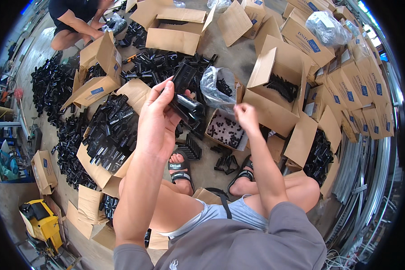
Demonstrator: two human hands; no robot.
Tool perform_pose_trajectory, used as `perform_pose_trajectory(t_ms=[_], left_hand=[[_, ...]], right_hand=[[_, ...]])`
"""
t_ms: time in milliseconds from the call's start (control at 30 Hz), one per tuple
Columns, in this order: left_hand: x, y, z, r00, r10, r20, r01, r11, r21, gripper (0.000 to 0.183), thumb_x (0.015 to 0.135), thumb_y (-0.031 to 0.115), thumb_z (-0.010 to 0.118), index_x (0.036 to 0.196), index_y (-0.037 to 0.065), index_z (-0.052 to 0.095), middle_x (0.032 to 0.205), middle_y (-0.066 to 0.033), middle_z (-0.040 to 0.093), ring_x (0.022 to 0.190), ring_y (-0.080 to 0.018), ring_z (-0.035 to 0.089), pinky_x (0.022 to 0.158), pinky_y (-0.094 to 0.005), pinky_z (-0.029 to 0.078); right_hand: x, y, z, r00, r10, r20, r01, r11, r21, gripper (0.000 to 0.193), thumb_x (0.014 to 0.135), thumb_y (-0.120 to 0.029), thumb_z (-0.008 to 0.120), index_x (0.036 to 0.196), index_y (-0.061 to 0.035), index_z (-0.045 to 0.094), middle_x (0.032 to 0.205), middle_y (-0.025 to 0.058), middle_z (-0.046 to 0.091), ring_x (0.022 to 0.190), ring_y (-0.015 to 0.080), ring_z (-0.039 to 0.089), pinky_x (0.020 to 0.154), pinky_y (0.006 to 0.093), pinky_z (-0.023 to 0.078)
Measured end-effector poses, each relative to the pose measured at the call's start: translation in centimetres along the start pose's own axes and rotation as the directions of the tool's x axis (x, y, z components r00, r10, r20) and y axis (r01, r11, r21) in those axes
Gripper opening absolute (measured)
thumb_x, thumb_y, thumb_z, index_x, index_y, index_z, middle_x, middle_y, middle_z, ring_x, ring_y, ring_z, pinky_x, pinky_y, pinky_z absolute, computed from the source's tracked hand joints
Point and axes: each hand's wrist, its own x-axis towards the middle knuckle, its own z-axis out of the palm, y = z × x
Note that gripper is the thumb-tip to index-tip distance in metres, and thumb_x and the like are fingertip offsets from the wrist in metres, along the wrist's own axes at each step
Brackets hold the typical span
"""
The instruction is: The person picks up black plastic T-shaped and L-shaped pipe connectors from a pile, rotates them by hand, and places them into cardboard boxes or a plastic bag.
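My left hand [159, 101], raised in front of me, grips a glossy black plastic part with a rounded end [190, 110]. A flatter black piece [183, 77] stands up just beyond it; whether the two are joined I cannot tell. My right hand [246, 115] is closed in a pinch above the right edge of a small open carton [207, 130], and whatever its fingers hold is hidden. Small black pieces [225, 128] are scattered inside that carton. Behind it sits a clear plastic bag [211, 87] with more black pieces in it.
Heaps of black parts [67, 148] cover the floor to the left. Open cardboard boxes [263, 103] stand around me, with stacked cartons [346, 85] and metal profiles [355, 175] on the right. Another person [74, 18] crouches at the far left. A yellow machine [45, 225] stands lower left.
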Motion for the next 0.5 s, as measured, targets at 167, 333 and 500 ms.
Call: perform_pose_trajectory(t_ms=[167,333,500], left_hand=[[0.2,-0.1,-0.4,0.996,-0.077,-0.04,0.075,0.997,-0.036,0.032,0.103,0.025,0.062,0.129,0.006,0.061,0.111,-0.007,0.07,0.099,-0.0149,0.07,0.086,-0.0288,0.058],[0.6,-1.0,-0.2,0.984,-0.156,-0.085,0.165,0.98,0.108,0.035,0.102,0.036,0.062,0.131,0.016,0.062,0.108,-0.0015,0.073,0.095,-0.0108,0.067,0.084,-0.0289,0.046],[0.4,-0.2,-1.3,0.971,-0.237,0.006,0.237,0.968,-0.086,0.03,0.104,0.031,0.061,0.13,0.015,0.061,0.112,-0.0013,0.071,0.097,-0.0128,0.068,0.084,-0.0285,0.054]], right_hand=[[-1.8,7.5,4.7,0.983,0.184,-0.021,-0.17,0.851,-0.497,0.022,0.086,-0.023,0.071,0.105,-0.0139,0.077,0.111,0.0191,0.073,0.108,0.0414,0.069,0.095,0.0505,0.054],[-0.8,8.6,7.8,0.999,0.047,0.001,-0.039,0.832,-0.553,0.031,0.091,-0.017,0.065,0.122,-0.0151,0.069,0.117,0.0182,0.071,0.112,0.0401,0.066,0.094,0.0508,0.053],[0.7,8.8,12.0,0.988,-0.053,0.147,0.141,0.708,-0.692,0.031,0.1,-0.015,0.042,0.117,-0.0102,0.068,0.125,0.0156,0.067,0.118,0.0338,0.064,0.095,0.0486,0.053]])
